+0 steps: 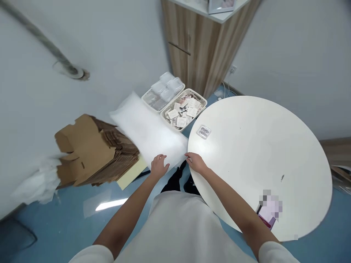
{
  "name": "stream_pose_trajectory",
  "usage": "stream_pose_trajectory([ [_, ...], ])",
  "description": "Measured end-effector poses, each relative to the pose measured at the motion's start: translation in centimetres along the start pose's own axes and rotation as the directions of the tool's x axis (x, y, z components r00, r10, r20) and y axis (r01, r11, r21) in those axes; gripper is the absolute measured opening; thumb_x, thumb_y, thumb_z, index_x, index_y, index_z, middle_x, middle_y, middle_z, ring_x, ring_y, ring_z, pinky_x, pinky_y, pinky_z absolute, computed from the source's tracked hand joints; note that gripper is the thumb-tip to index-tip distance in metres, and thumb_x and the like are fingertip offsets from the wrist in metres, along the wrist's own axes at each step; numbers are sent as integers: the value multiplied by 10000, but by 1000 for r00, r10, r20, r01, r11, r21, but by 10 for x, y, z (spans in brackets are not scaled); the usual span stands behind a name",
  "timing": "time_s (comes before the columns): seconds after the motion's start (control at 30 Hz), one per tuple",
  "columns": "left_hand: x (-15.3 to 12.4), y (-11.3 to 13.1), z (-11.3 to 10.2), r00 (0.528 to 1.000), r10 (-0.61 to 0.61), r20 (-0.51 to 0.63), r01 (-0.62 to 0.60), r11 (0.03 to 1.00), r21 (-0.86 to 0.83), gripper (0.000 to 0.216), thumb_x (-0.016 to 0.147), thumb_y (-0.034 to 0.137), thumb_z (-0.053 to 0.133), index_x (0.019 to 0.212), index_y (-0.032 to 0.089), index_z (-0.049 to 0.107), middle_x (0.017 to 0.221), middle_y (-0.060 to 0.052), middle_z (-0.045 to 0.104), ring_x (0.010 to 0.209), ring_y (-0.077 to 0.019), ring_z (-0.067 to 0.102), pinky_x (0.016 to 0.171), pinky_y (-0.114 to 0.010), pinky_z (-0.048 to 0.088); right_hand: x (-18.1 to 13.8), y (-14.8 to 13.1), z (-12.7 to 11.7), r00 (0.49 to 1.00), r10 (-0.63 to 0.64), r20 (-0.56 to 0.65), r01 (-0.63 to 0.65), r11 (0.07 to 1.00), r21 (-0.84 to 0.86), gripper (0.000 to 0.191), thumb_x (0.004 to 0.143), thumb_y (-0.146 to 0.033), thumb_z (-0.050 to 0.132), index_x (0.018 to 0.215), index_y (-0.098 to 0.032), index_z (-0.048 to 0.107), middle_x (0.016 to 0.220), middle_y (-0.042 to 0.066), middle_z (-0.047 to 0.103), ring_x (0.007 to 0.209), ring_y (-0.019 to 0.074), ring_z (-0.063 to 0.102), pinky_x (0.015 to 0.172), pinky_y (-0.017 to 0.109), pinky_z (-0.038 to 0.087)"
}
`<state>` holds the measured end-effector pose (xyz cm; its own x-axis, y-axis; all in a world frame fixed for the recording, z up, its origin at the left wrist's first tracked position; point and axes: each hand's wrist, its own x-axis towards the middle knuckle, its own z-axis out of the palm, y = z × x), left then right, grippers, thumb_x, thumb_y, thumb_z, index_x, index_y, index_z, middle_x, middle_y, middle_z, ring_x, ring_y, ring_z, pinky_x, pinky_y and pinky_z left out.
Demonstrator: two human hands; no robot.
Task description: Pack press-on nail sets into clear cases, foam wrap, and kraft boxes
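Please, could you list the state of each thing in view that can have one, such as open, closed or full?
White sheeting: lying spread out
Left hand: open, fingers slightly bent
Right hand: fingertips together at the sheeting's corner; grip unclear
Cardboard: flattened, stacked
Left basket: open, holding clear cases
Right basket: open, filled with small cards
Small clear case: flat on the table, seems closed
Cabinet: front looks closed
Purple item: blurred, unclear

From here I see a plain white top (183, 226), loosely cut, with short white sleeves (94, 254); the left hand (159, 166) and right hand (196, 163) are bare, the trousers (174, 179) black.
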<state>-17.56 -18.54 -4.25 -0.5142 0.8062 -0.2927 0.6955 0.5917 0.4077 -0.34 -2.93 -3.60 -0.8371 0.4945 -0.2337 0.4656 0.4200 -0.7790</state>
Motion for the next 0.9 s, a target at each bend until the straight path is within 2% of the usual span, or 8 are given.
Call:
stream_pose_trajectory([
  [0.13,-1,-20,-6,996,-82,-44,82,997,4,461,718,303,557,1154,180,472,1287,-156,414,1206,-336,342,943,-472,301,30,-23,25,988,-63,138,67,998,-18,369,778,-184,463,1143,-214,510,1125,76,567,991,217,548,853,391,440],
  [0.27,7,-31,-12,999,-29,15,29,1000,2,641,735,326,535,1305,161,292,1397,-158,264,1288,-321,212,985,-454,256,56,-37,43,984,-25,176,45,993,-112,512,741,-239,540,1236,-177,425,1309,105,410,1216,249,362,984,413,321],
  [0.37,17,-36,-19,996,12,93,-14,1000,20,749,749,344,512,1366,166,126,1439,-145,155,1318,-299,115,1013,-444,200,79,-44,51,985,63,162,-36,986,-163,683,736,-283,545,1338,-142,256,1406,118,256,1298,245,215,1035,396,246],
  [0.53,35,-54,-24,979,-27,204,27,1000,5,792,736,349,528,1373,172,92,1447,-153,94,1320,-316,71,1015,-471,163,114,-56,62,979,196,52,-185,968,-173,759,743,-267,512,1369,-79,127,1428,133,189,1318,231,151,1068,356,183],
  [0.63,39,-65,-23,972,-40,230,58,996,-70,812,727,362,537,1373,154,90,1445,-164,85,1317,-320,88,1007,-453,203,125,-61,68,960,279,-5,-277,953,-124,781,726,-285,525,1372,-109,122,1412,126,230,1290,239,232,1030,354,260],
  [0.77,40,-75,-23,977,10,212,30,982,-187,795,723,338,546,1368,138,125,1441,-160,123,1318,-297,107,1024,-416,202,132,-67,70,913,402,-71,-403,915,-8,755,694,-324,546,1347,-174,197,1216,111,469,1049,220,504,835,327,432],
  [0.83,40,-78,-24,981,26,194,25,966,-258,770,729,327,543,1363,132,149,1434,-158,163,1318,-280,129,1030,-400,207,134,-73,67,903,423,-78,-422,906,38,637,694,-328,533,1277,-183,324,1035,76,560,867,187,567,715,292,461],
  [0.9,42,-80,-27,986,28,162,28,943,-331,738,733,315,541,1351,127,186,1419,-154,217,1314,-260,162,1035,-381,219,135,-80,61,923,382,-35,-380,923,59,432,701,-324,509,1109,-186,483,861,33,586,715,152,565,609,255,452],
])
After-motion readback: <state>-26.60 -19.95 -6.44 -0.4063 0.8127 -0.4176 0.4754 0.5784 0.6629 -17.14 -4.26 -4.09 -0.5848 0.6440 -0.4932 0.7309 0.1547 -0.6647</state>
